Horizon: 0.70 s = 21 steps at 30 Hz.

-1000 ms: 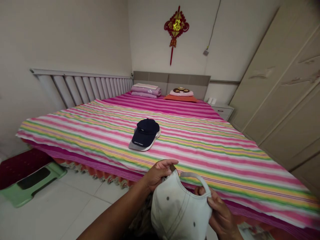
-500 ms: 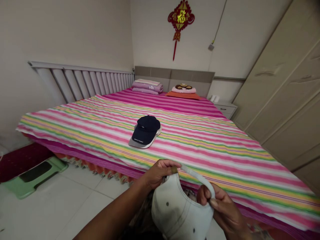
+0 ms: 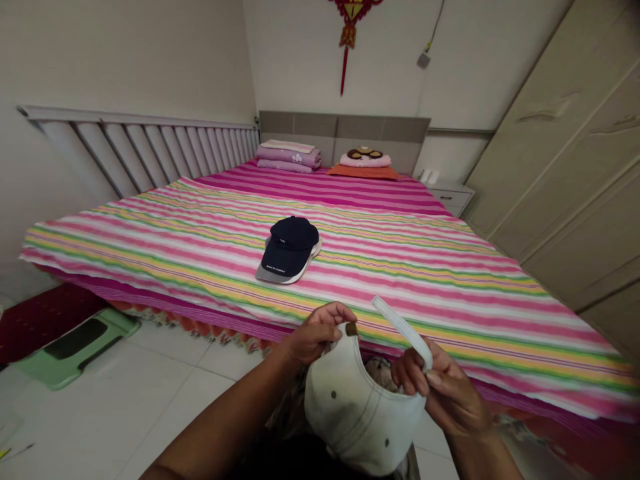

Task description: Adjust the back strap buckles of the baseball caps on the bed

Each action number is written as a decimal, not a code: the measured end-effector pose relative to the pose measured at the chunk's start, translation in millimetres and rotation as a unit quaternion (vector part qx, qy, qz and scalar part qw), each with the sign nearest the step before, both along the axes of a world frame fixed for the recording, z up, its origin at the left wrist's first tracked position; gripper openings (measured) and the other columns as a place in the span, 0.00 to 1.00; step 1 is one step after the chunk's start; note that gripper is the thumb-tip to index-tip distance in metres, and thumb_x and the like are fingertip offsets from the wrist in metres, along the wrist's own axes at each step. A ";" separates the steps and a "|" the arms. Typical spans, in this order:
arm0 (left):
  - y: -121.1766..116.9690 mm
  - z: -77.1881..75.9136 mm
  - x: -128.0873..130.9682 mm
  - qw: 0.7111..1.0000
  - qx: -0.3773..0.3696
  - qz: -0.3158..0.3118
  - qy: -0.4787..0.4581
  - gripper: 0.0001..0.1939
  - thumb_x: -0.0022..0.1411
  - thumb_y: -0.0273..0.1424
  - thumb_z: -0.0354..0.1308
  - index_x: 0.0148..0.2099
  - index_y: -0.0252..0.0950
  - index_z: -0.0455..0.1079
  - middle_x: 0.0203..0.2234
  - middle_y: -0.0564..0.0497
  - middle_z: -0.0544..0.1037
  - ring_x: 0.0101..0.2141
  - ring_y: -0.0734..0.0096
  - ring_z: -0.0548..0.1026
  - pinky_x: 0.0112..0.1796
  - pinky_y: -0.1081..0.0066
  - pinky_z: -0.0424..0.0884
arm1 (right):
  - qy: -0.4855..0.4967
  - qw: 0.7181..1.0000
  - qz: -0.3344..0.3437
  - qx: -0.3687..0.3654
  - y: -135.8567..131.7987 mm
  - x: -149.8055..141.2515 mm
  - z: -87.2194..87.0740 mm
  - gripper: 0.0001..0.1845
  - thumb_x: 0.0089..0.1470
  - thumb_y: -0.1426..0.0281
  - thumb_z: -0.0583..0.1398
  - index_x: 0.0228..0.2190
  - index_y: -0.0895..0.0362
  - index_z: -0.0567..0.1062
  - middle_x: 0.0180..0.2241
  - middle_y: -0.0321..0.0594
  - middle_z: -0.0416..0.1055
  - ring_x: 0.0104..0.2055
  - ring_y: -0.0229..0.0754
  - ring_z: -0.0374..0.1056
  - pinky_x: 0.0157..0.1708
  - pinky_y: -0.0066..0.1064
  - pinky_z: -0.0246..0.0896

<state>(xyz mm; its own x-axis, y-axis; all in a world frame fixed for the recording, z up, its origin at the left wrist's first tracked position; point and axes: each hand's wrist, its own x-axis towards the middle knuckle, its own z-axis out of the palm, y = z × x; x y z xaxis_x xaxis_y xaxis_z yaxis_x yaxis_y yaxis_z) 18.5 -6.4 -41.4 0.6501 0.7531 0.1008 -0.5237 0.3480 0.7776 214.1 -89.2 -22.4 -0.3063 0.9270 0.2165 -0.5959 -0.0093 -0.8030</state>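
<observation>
The white cap (image 3: 363,417) is in your hands at the near side of the bed (image 3: 450,280), its rear opening turned up and toward the bed. Your left grip (image 3: 323,331) pinches the edge beside the brown clasp (image 3: 351,329); your right grip (image 3: 440,390) is closed around the base of the strap (image 3: 397,323). The strap's long axis slants up and leftward, its free end apart from the clasp. You cannot tell where the brim points. Beyond, a navy cap (image 3: 295,233) lies on the bed, brim toward the near left; a green stool (image 3: 107,333) stands at left.
</observation>
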 end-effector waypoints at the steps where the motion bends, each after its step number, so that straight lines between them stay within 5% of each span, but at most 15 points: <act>1: -0.3 0.2 -1.2 1.000 0.013 -0.002 0.008 0.21 0.37 0.28 0.67 0.36 0.32 0.68 0.26 0.50 0.72 0.23 0.78 0.69 0.22 0.79 0.63 | -0.001 1.000 -0.001 -0.001 0.2 -0.3 0.2 0.06 0.47 0.67 0.60 0.27 0.57 0.70 0.17 0.33 0.62 0.23 0.36 0.61 0.28 0.30 0.53; 5: -0.9 3.4 -3.1 0.987 0.100 0.063 0.110 0.19 0.37 0.26 0.67 0.35 0.32 0.67 0.26 0.52 0.71 0.25 0.79 0.68 0.26 0.79 0.63 | 0.001 1.000 0.007 -0.003 0.4 -0.8 -0.7 0.08 0.48 0.65 0.60 0.27 0.56 0.69 0.14 0.32 0.59 0.21 0.35 0.59 0.24 0.28 0.51; 9: -2.1 6.9 -2.8 0.940 0.232 0.128 0.215 0.14 0.44 0.27 0.62 0.35 0.31 0.67 0.28 0.49 0.73 0.28 0.76 0.70 0.31 0.76 0.65 | -0.005 1.000 0.004 -0.003 0.1 -1.0 -0.8 0.08 0.48 0.64 0.60 0.30 0.56 0.70 0.13 0.30 0.58 0.19 0.35 0.58 0.23 0.28 0.50; 12: -3.1 9.2 -5.1 0.878 0.345 0.173 0.281 0.11 0.48 0.29 0.59 0.37 0.31 0.68 0.29 0.48 0.75 0.29 0.74 0.71 0.33 0.74 0.66 | -0.010 1.000 0.002 -0.005 -0.2 -0.8 -1.0 0.08 0.48 0.64 0.60 0.29 0.55 0.70 0.12 0.29 0.57 0.18 0.34 0.58 0.23 0.28 0.49; 17: -2.7 12.7 -12.6 0.732 0.547 0.184 0.363 0.11 0.57 0.32 0.52 0.42 0.35 0.68 0.34 0.47 0.76 0.36 0.71 0.72 0.38 0.72 0.66 | -0.004 1.000 0.010 0.004 0.3 -0.5 -7.0 0.07 0.49 0.65 0.59 0.30 0.55 0.70 0.11 0.28 0.56 0.16 0.33 0.57 0.22 0.28 0.50; 21: -1.7 11.9 -16.5 0.701 0.566 0.167 0.401 0.15 0.60 0.33 0.48 0.48 0.35 0.66 0.40 0.45 0.75 0.42 0.67 0.71 0.41 0.69 0.66 | -0.002 1.000 0.006 0.001 0.4 -1.5 -10.1 0.06 0.48 0.65 0.59 0.28 0.55 0.70 0.11 0.28 0.56 0.15 0.33 0.56 0.22 0.28 0.50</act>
<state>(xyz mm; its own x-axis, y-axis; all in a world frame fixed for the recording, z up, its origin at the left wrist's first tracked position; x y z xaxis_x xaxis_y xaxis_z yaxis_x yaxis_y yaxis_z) 2.0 -8.1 -29.5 0.6459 0.6097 0.4596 0.3337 -0.7668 0.5483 212.6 -88.7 -32.5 -0.3176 0.9230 0.2173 -0.5933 -0.0147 -0.8048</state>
